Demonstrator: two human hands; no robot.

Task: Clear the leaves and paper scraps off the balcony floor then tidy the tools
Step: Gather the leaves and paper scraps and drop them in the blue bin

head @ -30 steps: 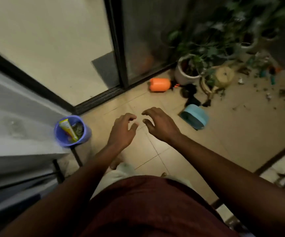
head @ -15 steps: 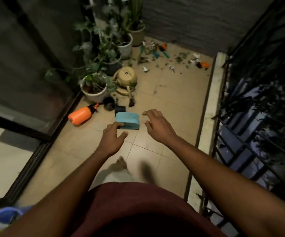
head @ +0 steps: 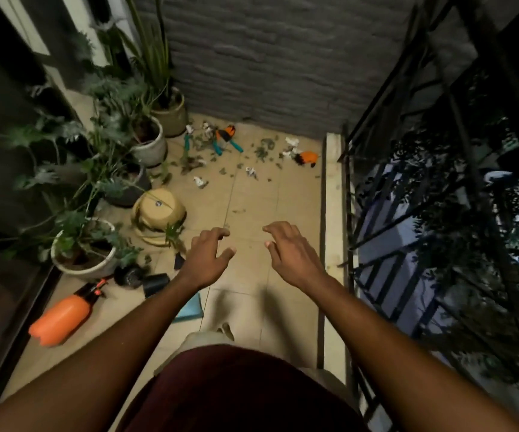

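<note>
Balcony floor (head: 252,198): tan tiles, dim light.

Left hand (head: 206,260): held out over the floor, fingers spread and curled, holding nothing.
Right hand (head: 289,254): alongside it, apart, fingers likewise loosely curled, empty.

Leaves (head: 262,149): scattered at the far end near the grey wall (head: 252,57).
Paper scraps (head: 200,182): white crumpled bits among the leaves, several near the far kerb.
Pruners (head: 225,140): teal and orange, lying among the leaves at the far end.
Small orange tool (head: 308,157): by the far right kerb; kind not clear.
Orange sprayer (head: 61,318): lying on its side, near left.
Teal dustpan (head: 191,307): partly hidden under the left forearm.
Potted plants (head: 83,251): a row along the left side.
Upturned tan pot (head: 158,210): beside the plants.
Railing (head: 376,182): black, right side.
</note>
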